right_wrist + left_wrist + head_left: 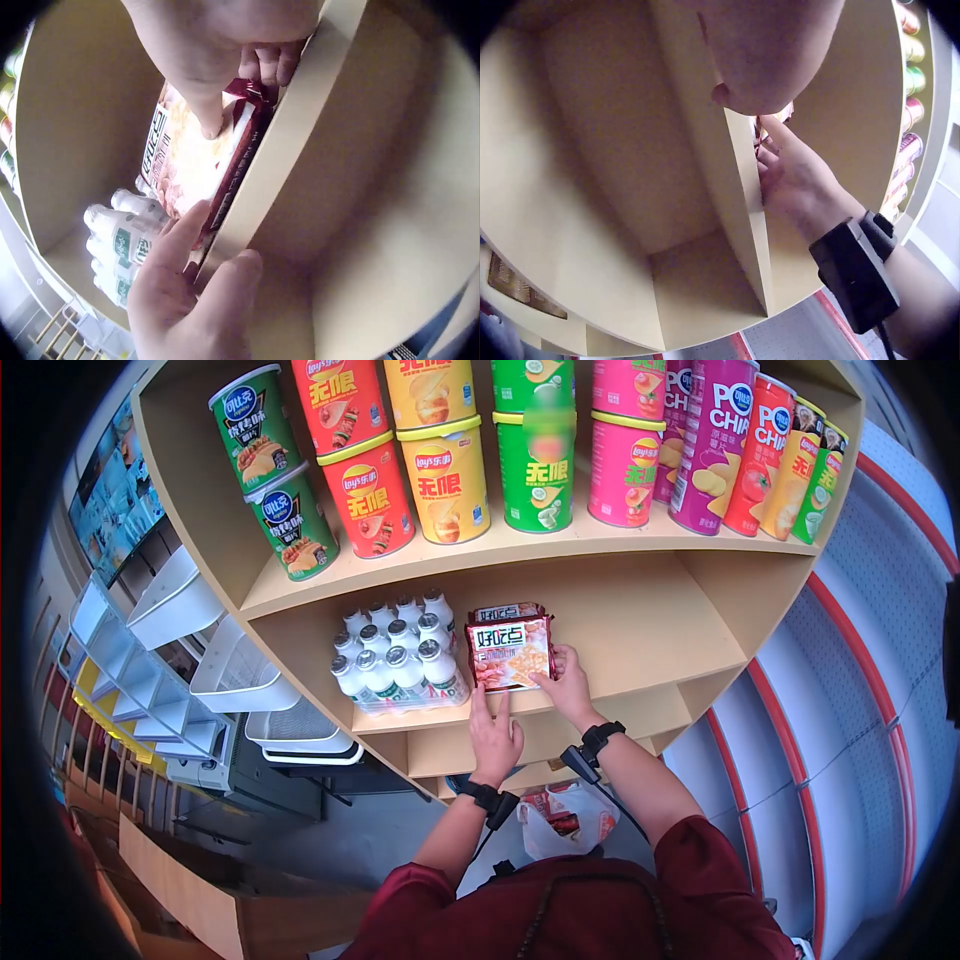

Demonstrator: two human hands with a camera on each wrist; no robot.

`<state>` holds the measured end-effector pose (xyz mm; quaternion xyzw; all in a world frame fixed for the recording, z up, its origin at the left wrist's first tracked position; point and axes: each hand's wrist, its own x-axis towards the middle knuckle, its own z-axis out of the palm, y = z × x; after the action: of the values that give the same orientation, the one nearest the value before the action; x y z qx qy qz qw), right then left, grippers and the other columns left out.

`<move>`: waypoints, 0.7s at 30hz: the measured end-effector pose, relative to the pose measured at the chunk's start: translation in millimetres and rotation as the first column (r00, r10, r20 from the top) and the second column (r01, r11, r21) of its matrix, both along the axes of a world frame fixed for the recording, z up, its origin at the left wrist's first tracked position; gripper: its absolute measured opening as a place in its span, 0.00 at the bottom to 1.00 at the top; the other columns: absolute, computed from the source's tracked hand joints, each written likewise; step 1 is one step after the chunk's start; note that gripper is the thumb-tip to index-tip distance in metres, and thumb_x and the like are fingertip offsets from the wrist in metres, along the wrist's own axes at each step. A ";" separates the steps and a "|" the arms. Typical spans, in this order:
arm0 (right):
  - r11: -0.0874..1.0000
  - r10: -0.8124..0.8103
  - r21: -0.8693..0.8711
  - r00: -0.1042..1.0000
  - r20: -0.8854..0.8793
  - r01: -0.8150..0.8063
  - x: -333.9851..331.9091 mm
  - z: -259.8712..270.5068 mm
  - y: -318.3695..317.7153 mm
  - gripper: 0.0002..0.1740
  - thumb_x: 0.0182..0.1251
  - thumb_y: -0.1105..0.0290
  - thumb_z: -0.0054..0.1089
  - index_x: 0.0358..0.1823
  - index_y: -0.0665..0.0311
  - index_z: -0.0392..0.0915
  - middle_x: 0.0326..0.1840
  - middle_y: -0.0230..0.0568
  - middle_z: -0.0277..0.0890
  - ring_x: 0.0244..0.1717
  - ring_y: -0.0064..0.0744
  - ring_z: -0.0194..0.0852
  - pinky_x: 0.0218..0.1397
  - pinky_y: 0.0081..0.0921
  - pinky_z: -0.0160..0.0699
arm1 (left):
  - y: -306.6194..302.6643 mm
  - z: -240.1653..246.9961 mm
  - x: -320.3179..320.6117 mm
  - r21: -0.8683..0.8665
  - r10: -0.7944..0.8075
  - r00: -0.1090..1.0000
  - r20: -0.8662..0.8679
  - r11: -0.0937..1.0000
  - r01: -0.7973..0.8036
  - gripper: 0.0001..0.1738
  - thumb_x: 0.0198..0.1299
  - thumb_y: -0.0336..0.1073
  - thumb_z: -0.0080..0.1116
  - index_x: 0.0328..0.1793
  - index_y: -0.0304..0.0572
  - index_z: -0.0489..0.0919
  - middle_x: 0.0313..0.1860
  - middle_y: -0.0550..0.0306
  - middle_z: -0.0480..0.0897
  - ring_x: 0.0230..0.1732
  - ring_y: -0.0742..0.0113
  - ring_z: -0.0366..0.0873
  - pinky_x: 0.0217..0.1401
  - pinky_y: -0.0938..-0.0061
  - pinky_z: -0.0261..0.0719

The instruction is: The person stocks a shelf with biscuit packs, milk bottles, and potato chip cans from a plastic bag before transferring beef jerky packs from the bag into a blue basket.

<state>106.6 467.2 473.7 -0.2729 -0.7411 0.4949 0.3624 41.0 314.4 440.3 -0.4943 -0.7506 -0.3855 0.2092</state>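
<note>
A red snack pack (pixel 508 652) with a second one (pixel 505 612) behind it lies on the middle shelf, right of the white bottles. My right hand (pixel 568 692) grips the front pack's right corner, thumb on its printed face, as the right wrist view also shows on the pack (pixel 191 154). My left hand (pixel 495 742) has its fingers extended, fingertips touching the pack's near left edge. In the right wrist view the left hand (pixel 187 300) lies at the shelf edge, thumb apart from the fingers. The left wrist view mostly hides the pack behind the left hand (pixel 772 45).
Shrink-wrapped white bottles (pixel 395 655) stand left of the packs. Chip cans (pixel 440 485) line the shelf above. The shelf's front edge (pixel 281 150) runs beneath the hands, with lower shelves below. A plastic bag (pixel 565 820) is under the unit; white baskets (pixel 240 670) are at left.
</note>
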 end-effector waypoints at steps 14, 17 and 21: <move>0.962 -0.223 0.144 0.972 -0.072 0.232 90.9 -6.8 -18.3 0.25 0.57 0.65 0.64 0.55 0.63 0.68 0.45 0.42 0.74 0.46 0.32 0.73 0.45 0.27 0.73 | -6.0 -6.9 -7.4 -0.024 -0.119 0.988 -0.097 0.993 0.117 0.31 0.44 0.26 0.56 0.60 0.41 0.70 0.70 0.31 0.54 0.70 0.33 0.51 0.69 0.48 0.53; 0.982 -0.185 0.039 0.982 0.034 0.184 170.9 -18.9 -30.0 0.19 0.59 0.66 0.61 0.50 0.64 0.72 0.38 0.38 0.77 0.39 0.29 0.75 0.42 0.25 0.74 | -9.5 -21.7 -16.0 -0.054 -0.136 0.984 -0.113 0.990 0.131 0.30 0.43 0.25 0.55 0.58 0.41 0.72 0.63 0.36 0.64 0.65 0.38 0.60 0.65 0.50 0.59; 0.909 -0.416 0.088 0.896 0.158 0.407 286.2 -32.3 -69.6 0.10 0.60 0.69 0.58 0.41 0.65 0.76 0.31 0.40 0.77 0.32 0.30 0.77 0.38 0.26 0.76 | -9.6 -27.3 -21.8 -0.085 -0.175 0.955 -0.239 0.984 0.159 0.30 0.44 0.26 0.54 0.60 0.40 0.70 0.55 0.39 0.70 0.57 0.42 0.66 0.60 0.53 0.63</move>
<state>392.7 397.6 441.3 -0.4556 -0.7081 0.3619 0.4001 19.3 304.8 413.0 -0.6064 -0.6865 -0.3132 0.2509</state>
